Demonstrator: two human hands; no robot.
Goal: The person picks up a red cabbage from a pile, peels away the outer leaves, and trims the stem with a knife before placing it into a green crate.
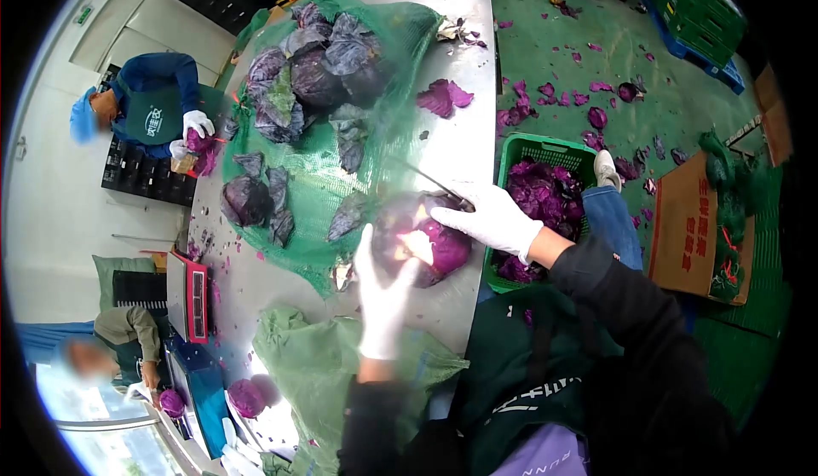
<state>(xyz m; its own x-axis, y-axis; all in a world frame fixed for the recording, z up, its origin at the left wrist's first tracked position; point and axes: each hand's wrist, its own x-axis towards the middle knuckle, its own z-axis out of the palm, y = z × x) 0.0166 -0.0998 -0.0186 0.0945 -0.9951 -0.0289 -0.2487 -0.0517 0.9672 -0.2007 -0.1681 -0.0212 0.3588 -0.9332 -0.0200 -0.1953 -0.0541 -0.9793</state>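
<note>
A purple cabbage (439, 250) with a pale cut base lies on the metal table (473, 75) between my white-gloved hands. My left hand (385, 293) rests against its near left side, thumb toward the base, fingers apart. A thin dark knife (439, 184) is in my right hand (498, 220), its blade pointing up and left over the table, with the thumb stretched onto the cabbage. Just beyond, a green mesh net (388, 148) holds several dark, untrimmed cabbages (315, 75) and loose outer leaves.
A green crate (550, 148) of purple leaves stands on the floor at right, near a cardboard box (682, 229). A green sack (315, 348) and a red scale (194, 297) lie on the table. Two people (158, 101) work across it. Leaves litter the floor.
</note>
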